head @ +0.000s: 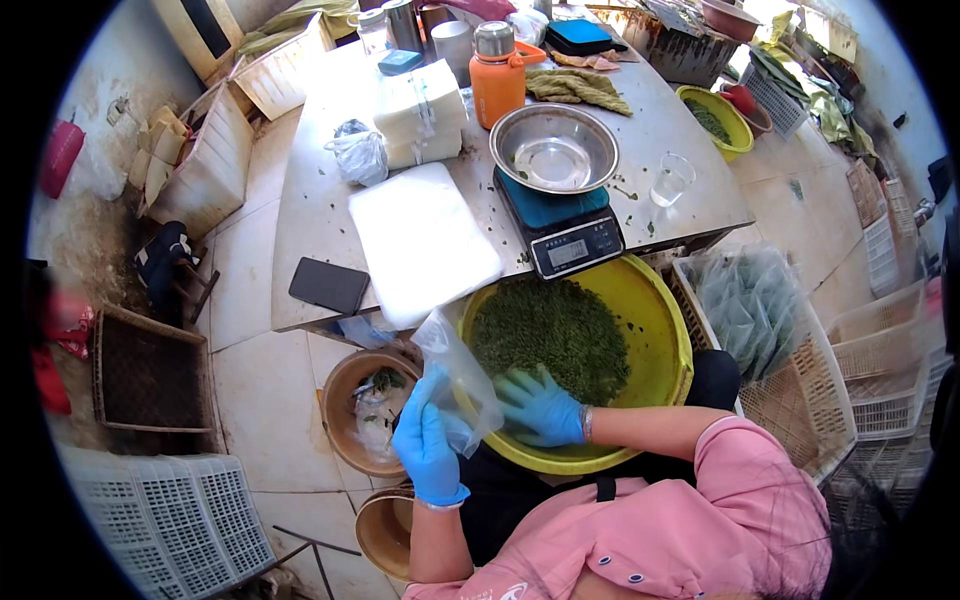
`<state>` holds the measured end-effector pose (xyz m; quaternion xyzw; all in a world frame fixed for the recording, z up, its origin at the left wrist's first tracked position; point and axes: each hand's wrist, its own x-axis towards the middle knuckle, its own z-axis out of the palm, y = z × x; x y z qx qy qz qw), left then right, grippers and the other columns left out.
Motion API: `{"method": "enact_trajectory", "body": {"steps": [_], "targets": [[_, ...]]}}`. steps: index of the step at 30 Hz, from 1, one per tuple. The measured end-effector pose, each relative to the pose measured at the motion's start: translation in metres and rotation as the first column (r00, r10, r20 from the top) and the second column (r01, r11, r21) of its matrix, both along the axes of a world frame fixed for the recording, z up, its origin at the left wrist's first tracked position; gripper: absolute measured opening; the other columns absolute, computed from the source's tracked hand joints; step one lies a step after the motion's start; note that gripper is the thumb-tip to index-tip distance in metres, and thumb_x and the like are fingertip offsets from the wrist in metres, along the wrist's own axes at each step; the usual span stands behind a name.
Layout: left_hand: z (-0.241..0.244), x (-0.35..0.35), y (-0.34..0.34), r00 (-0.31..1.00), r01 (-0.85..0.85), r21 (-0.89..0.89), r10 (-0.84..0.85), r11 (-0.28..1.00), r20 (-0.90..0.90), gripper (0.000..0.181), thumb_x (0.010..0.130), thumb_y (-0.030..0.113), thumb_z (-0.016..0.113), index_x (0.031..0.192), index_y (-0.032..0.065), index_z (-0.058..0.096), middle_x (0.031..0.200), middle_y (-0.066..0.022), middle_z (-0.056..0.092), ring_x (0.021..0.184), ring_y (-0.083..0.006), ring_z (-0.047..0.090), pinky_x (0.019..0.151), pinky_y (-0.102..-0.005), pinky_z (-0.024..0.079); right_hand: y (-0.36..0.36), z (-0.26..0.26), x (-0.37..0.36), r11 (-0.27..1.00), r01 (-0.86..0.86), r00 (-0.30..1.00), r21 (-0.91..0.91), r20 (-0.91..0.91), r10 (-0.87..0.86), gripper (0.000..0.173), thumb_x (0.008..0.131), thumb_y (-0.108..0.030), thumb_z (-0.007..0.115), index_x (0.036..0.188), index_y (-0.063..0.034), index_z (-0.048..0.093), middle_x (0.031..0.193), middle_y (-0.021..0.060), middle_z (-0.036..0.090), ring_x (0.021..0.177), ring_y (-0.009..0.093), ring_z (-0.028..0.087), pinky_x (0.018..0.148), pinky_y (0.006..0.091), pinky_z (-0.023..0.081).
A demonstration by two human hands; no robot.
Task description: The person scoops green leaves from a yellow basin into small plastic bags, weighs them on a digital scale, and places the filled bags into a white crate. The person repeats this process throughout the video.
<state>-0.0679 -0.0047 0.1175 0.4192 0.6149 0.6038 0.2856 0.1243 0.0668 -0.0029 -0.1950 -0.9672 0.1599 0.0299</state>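
My left hand, in a blue glove, grips a clear plastic bag at the left rim of a yellow basin. Small dark-green plant pieces lie heaped in that basin. My right hand, also gloved in blue, spreads its fingers over the near left edge of the heap. Its fingertips touch the greens and are partly blurred. Above the basin, at the table's edge, a digital scale carries a steel bowl. A stack of clear plastic sheets or bags lies left of the scale.
On the metal table are a phone, an orange bottle and a plastic cup. Filled clear bags sit in a crate at right. A brown bucket with plastic and leaves stands at left.
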Motion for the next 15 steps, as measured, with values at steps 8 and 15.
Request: {"method": "enact_trajectory", "body": {"steps": [8, 15], "targets": [[0.018, 0.005, -0.003, 0.998, 0.006, -0.061, -0.003, 0.998, 0.056, 0.034, 0.097, 0.005, 0.043, 0.125, -0.0063, 0.057, 0.128, -0.0153, 0.059, 0.118, -0.0222, 0.054, 0.103, -0.0342, 0.039, 0.070, -0.015, -0.022, 0.992, 0.120, 0.993, -0.048, 0.029, -0.119, 0.064, 0.071, -0.027, 0.072, 0.131, -0.0177, 0.052, 0.143, 0.0121, 0.041, 0.120, 0.033, 0.049, 0.085, 0.0487, 0.050], [0.011, 0.013, -0.001, 0.999, 0.031, -0.009, -0.030, 0.999, 0.023, 0.033, 0.096, 0.005, 0.043, 0.123, -0.0047, 0.059, 0.124, -0.0128, 0.061, 0.112, -0.0212, 0.056, 0.100, -0.0325, 0.040, 0.093, 0.017, -0.054, 0.882, 0.452, 0.875, -0.134, -0.126, -0.467, 0.068, 0.069, -0.032, 0.076, 0.131, -0.0200, 0.051, 0.144, 0.0173, 0.036, 0.127, 0.039, 0.042, 0.091, 0.0498, 0.049]]}}
